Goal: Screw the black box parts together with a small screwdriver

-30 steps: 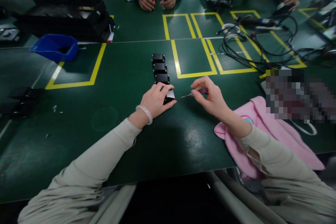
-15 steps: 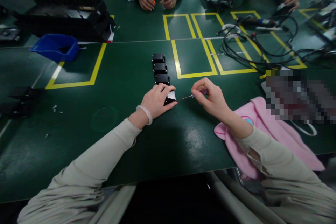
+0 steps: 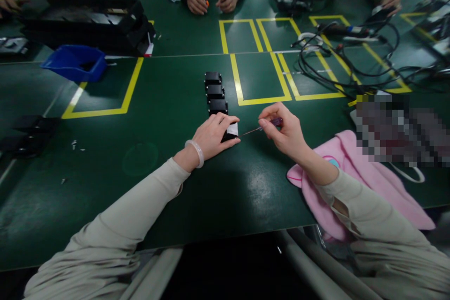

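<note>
The black block (image 3: pixel 229 137) with a pale top patch sits, in the head view, on the green tabletop (image 3: pixel 197 211) at the near end of a row of similar dark blocks (image 3: pixel 217 105), braced between the thumb and fingers of the left hand (image 3: pixel 211 139). The right hand (image 3: pixel 285 132) pinches a thin screwdriver (image 3: pixel 276 123), its tip beside the block's right edge, though contact is unclear. Good work here calls for a firm brace, fingertips clear of the tip, and a shaft square to whatever it meets.
</note>
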`<control>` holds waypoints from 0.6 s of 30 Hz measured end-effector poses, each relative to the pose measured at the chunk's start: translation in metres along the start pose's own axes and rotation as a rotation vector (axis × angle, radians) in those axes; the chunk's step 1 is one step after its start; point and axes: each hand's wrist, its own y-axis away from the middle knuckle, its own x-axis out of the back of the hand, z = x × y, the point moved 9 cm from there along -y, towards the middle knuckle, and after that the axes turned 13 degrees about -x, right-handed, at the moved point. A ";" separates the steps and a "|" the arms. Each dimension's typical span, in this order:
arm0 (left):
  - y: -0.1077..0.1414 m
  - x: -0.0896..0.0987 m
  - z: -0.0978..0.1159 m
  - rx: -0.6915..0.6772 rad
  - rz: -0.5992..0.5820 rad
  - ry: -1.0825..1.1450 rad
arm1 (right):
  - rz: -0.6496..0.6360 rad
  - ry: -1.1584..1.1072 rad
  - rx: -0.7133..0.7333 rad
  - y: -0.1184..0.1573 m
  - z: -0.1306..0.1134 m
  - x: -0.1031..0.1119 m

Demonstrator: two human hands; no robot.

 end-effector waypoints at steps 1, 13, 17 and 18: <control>0.000 -0.001 0.000 -0.004 0.002 0.016 | 0.004 -0.007 -0.002 0.000 0.000 0.000; 0.001 -0.009 -0.003 0.014 -0.014 0.131 | 0.117 -0.215 -0.092 -0.003 0.009 0.011; 0.003 -0.007 -0.004 0.012 0.002 0.098 | 0.134 -0.304 -0.141 -0.006 0.018 0.013; 0.003 -0.007 -0.003 0.009 0.006 0.104 | 0.135 -0.331 -0.150 -0.007 0.020 0.014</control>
